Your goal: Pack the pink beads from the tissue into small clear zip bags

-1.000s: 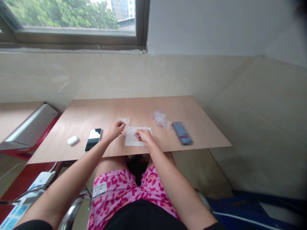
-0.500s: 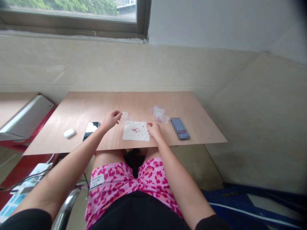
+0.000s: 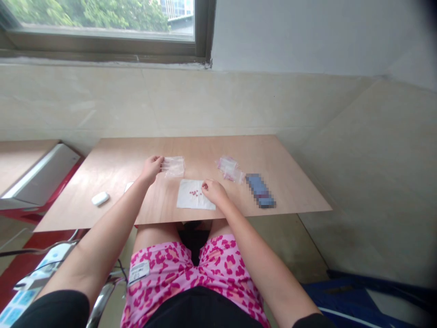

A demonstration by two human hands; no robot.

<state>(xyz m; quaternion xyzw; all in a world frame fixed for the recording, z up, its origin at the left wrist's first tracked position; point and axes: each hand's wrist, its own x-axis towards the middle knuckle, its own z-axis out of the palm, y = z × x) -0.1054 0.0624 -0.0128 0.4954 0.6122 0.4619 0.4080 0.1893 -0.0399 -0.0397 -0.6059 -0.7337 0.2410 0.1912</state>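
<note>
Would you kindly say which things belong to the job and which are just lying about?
In use, apparently: flat clear plastic bag at the left hand; white rectangular sheet; small reddish pieces by the right hand; perhaps pinkish clear bag pile.

Apparently lying about: rounded white case; blurred blue rectangular object.

One white rounded case (image 3: 100, 199), left part of tabletop (image 3: 290, 191). One blue oblong (image 3: 260, 191), pixelated, right part. One window (image 3: 102, 43), trees (image 3: 119, 18) beyond. One white power strip (image 3: 25, 298), lower left, cables (image 3: 34, 251) alongside.
</note>
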